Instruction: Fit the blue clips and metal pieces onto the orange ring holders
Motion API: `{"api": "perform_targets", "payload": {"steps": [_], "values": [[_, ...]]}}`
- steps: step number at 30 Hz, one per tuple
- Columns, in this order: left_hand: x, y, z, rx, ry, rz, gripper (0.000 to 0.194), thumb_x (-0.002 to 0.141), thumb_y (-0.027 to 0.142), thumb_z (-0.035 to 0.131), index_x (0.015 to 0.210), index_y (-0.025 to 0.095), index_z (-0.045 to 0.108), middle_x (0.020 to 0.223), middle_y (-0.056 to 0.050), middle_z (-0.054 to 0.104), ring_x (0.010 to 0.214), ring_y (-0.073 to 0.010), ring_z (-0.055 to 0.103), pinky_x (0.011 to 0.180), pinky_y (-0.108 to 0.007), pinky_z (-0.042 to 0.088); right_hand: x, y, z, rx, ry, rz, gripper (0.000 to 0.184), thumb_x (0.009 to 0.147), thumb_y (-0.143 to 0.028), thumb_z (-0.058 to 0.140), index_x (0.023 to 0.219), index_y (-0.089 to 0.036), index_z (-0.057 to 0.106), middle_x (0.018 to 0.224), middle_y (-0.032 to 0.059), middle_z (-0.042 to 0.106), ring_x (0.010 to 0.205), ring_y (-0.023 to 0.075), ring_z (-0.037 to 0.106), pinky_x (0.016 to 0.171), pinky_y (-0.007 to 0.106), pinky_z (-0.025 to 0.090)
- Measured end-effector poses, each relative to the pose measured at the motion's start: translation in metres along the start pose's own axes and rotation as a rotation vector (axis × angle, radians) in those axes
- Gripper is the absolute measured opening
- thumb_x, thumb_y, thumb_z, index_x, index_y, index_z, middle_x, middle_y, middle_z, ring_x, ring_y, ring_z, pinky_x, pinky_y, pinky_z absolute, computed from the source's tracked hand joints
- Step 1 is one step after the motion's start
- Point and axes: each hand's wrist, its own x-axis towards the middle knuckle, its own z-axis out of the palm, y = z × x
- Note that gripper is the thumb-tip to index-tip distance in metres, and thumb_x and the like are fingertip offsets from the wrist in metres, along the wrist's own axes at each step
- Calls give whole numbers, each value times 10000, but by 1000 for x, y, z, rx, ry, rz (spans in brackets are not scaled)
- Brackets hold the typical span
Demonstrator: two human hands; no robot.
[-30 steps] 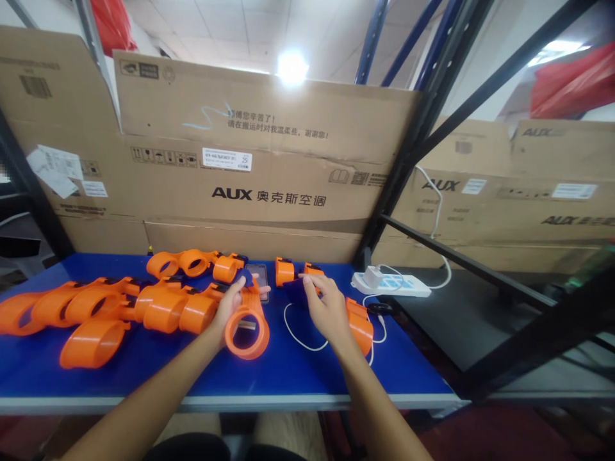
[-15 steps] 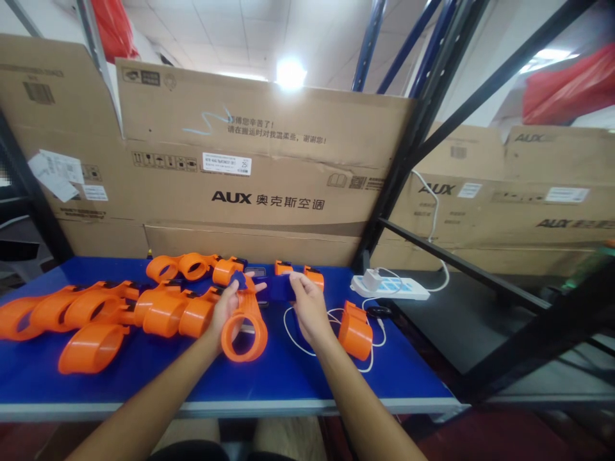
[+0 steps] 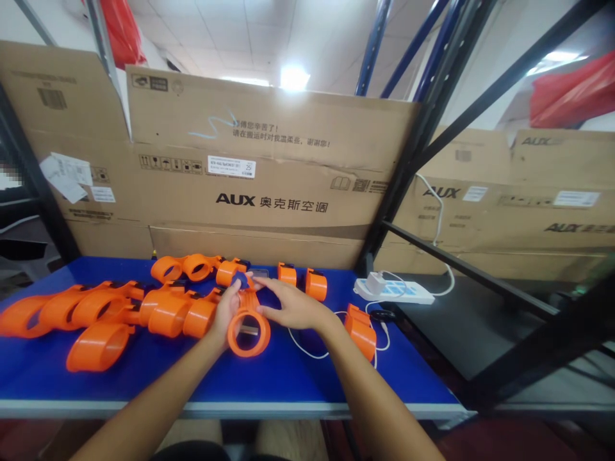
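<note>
An orange plastic tape dispenser (image 3: pixel 250 333), with a round ring at its lower end and a dark blue piece at its top, is held upright over the blue table. My left hand (image 3: pixel 225 310) is closed around its left side. From the right, my right hand (image 3: pixel 293 304) reaches across, fingers at the top part and thumb beside the ring, closed on the dispenser's right side. Its fingertips partly hide the upper body. A row of similar orange dispensers (image 3: pixel 168 314) lies to the left, and another single dispenser (image 3: pixel 360 333) is to the right.
More orange dispensers (image 3: pixel 287 274) stand at the back of the blue table (image 3: pixel 269 384). A white power strip (image 3: pixel 398 291) with a plugged-in charger and white cable (image 3: pixel 307 354) lies at right. Behind are a large cardboard sheet (image 3: pixel 269 173) and a black rack post (image 3: pixel 398 179).
My right hand has moved left, from holding a dark blue strip beside the dispenser to the dispenser itself. The strip is no longer visible between my hands. My left hand keeps its hold.
</note>
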Motion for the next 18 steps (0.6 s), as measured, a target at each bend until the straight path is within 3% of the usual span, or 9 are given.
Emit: {"api": "perform_targets", "payload": {"steps": [4, 8, 13, 18], "values": [[-4, 3, -2, -36, -85, -68, 611, 922, 485, 599, 1453, 193, 513, 1310, -153, 689, 1162, -326, 672, 964, -447, 538, 0, 1, -7, 100, -51, -21, 603, 886, -366, 726, 1447, -278, 522, 1455, 77, 589, 1328, 274, 569, 1148, 499, 433], [-9, 7, -1, -53, -129, -72, 655, 906, 541, 599, 1474, 232, 490, 1416, -146, 623, 1186, -346, 652, 974, -474, 528, -8, 9, -8, 103, -15, 39, 595, 857, -391, 760, 1399, -259, 553, 1430, 94, 604, 1289, 281, 598, 1120, 492, 455], [-7, 9, 1, -38, -27, 25, 698, 877, 636, 584, 1408, 183, 572, 1280, -157, 700, 1149, -365, 667, 942, -464, 550, -8, 30, -1, 143, 200, 139, 552, 884, -410, 727, 1381, -234, 560, 1401, 114, 620, 1267, 274, 609, 1100, 476, 468], [-3, -3, 2, 39, 80, 123, 609, 847, 482, 713, 1371, 196, 596, 1202, -113, 734, 1158, -324, 671, 977, -424, 533, 11, 34, 5, 299, 360, 126, 473, 935, -460, 641, 1350, -242, 580, 1367, 89, 647, 1275, 249, 600, 1108, 452, 468]]}}
